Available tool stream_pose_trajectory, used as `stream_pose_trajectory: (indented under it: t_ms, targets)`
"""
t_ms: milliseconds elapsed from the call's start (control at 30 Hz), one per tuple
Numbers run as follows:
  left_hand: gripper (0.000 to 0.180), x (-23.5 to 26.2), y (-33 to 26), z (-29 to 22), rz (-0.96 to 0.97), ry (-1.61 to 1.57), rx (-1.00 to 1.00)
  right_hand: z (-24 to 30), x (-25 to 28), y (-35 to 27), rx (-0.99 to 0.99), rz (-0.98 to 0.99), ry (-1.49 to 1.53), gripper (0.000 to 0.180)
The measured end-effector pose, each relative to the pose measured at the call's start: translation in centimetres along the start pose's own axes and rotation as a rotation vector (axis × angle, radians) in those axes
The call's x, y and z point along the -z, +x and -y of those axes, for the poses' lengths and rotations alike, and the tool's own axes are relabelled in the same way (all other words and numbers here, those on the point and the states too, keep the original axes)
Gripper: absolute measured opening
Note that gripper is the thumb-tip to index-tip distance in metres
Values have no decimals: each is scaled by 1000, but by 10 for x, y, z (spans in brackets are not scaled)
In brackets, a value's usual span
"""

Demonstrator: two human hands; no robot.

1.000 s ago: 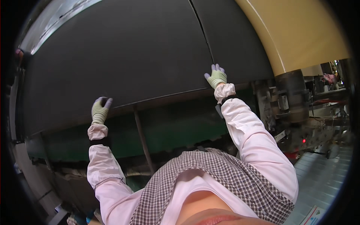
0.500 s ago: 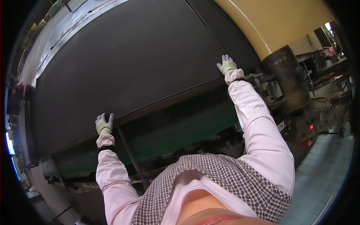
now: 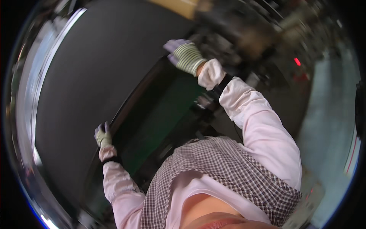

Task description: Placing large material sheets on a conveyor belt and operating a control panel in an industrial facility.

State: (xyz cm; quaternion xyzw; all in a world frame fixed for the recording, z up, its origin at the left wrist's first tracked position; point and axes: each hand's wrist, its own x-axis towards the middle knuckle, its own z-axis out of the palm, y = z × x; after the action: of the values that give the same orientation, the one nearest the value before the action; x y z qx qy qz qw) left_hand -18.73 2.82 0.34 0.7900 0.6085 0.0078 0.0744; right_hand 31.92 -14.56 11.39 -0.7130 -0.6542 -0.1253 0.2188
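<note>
A wide, smooth black sheet (image 3: 91, 65) stretches across the left half of the view. My left hand (image 3: 103, 136), in a striped glove with pale purple fingertips, rests at its near edge, with the fingers stretched out and apart. My right hand (image 3: 187, 56), gloved alike, reaches over the sheet's near right edge. Its fingers are extended over the black surface and slightly blurred, with nothing seen in them. I cannot tell how firmly either hand touches the sheet.
Below the sheet's near edge is a dark green surface (image 3: 160, 114). A yellow-tan surface (image 3: 181, 7) shows at the top, beside blurred dark machinery (image 3: 244, 28). A red light (image 3: 297, 61) glows on the right, near pale floor (image 3: 328, 99). A bright metal edge (image 3: 45, 72) borders the sheet's left side.
The whole view has turned toward the right. My right hand has come closer in and appears larger, still by the sheet's edge. My left hand stays along the near edge.
</note>
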Motion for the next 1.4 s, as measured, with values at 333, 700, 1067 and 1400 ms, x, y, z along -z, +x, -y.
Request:
stream_pose_trajectory:
  t_ms: [333, 700, 1067, 1400]
  targets:
    - [67, -1, 5, -131, 82, 73, -72, -166, 226, -270, -713, -564, -439, 25]
    - [67, -37, 41, -97, -17, -19, 54, -377, 258, -331, -1151, -21, -786, 39]
    - [76, -35, 42, -43, 128, -67, 308, -414, 274, -321, -1324, 173, -672, 42]
    - [77, -37, 38, -68, 107, 16, 327, -415, 290, -336, -1370, 204, -689, 45]
